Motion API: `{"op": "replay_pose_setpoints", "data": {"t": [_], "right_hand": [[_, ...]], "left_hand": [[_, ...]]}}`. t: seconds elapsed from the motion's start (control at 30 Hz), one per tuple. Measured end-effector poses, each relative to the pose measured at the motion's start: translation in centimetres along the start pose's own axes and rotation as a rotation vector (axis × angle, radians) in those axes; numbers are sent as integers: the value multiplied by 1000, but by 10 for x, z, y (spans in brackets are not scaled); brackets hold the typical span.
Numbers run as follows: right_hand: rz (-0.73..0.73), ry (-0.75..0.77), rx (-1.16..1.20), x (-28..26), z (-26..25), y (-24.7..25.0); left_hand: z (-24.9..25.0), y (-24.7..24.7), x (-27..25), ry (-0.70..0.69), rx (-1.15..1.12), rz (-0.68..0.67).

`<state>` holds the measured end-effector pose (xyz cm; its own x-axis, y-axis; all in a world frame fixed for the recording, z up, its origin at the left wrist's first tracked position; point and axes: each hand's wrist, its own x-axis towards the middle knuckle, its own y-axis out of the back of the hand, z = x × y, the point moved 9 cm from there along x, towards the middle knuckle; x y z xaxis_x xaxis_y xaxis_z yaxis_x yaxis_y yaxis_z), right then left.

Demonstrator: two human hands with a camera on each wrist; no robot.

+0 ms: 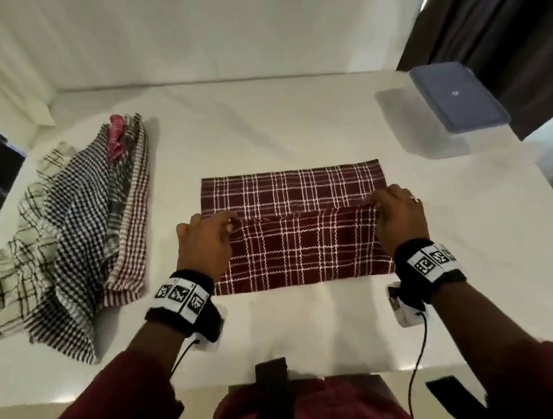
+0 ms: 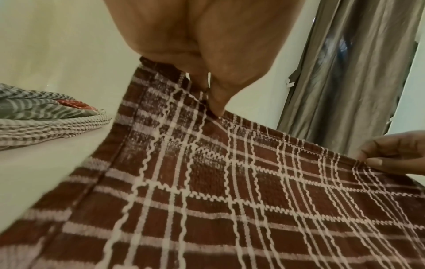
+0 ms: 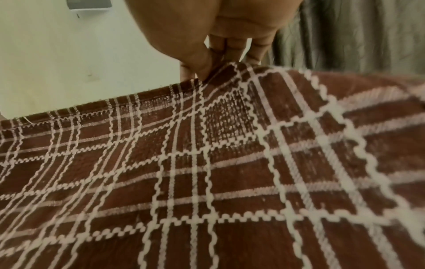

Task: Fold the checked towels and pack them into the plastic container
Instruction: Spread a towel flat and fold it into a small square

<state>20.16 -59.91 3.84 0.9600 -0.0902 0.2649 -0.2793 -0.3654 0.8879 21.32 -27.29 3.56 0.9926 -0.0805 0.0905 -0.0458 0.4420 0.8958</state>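
A maroon towel (image 1: 299, 241) with white checks lies in the middle of the white table (image 1: 292, 118). Its near half is lifted over the far half, the raised edge held level across the middle. My left hand (image 1: 225, 223) pinches the left corner of that edge, seen close in the left wrist view (image 2: 207, 96) on the maroon towel (image 2: 230, 200). My right hand (image 1: 376, 203) pinches the right corner, thumb against fingers (image 3: 202, 72) on the maroon towel (image 3: 207, 172). The plastic container (image 1: 456, 102), clear with a blue-grey lid on, stands at the far right.
A heap of several unfolded checked towels (image 1: 65, 240) lies on the left of the table, with a pink cloth (image 1: 117, 138) on top. A dark curtain (image 1: 504, 11) hangs at the far right behind the container. The table's near edge (image 1: 287, 377) runs just before my body.
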Motion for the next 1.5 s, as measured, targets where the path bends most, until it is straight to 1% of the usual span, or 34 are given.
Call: {"op": "replay_pose_setpoints", "data": {"t": [0.1,0.2,0.37,0.5,0.6,0.77,0.83,0.9,0.93,0.97,1.0,1.07,1.1,1.13,1.17,1.2,1.27,1.37,1.5], "right_hand": [[-89,-43,-66,29,3,-16],[-166,-56,-48,54,8,-35],[-214,-41,-59,92,17,-65],[-249,-16,-107,120,23,-87],[-257,-5,-111,137,28,-104],[-354,-58,-129,155,41,-143],[-361,-83,-166,159,43,-150],[-348,-104,-200,155,38,-147],[-348,-90,-188,151,27,-145],[-386,-54,-163,144,11,-146],[-472,3,-134,131,-13,-151],[-718,176,-69,94,-72,-173],[-833,273,-62,71,-99,-187],[-918,369,-81,51,-118,-202],[-963,446,-127,36,-130,-216],[-980,497,-175,29,-134,-227],[-981,510,-197,31,-128,-238],[-996,449,-174,44,-98,-228],[-955,279,-235,59,-26,-195]], "left_hand": [[-7,-2,39,-24,5,-58],[-18,-11,73,-9,29,-128],[-33,-33,119,50,18,-204],[-47,-56,148,93,44,-276],[-55,-68,164,98,42,-286],[-67,-91,185,133,9,-318],[-73,-99,190,166,65,-344],[-71,-97,186,161,184,-343],[-65,-93,181,131,204,-332],[-55,-91,174,78,188,-343],[-44,-93,162,8,161,-388],[-27,-106,128,-103,152,-560],[-26,-118,110,-141,201,-658],[-30,-130,94,-163,268,-746],[-38,-141,83,-161,331,-815],[-46,-148,76,-150,374,-856],[-57,-152,76,-130,386,-863],[-56,-147,78,-150,378,-856],[-55,-145,80,-182,404,-857]]}}
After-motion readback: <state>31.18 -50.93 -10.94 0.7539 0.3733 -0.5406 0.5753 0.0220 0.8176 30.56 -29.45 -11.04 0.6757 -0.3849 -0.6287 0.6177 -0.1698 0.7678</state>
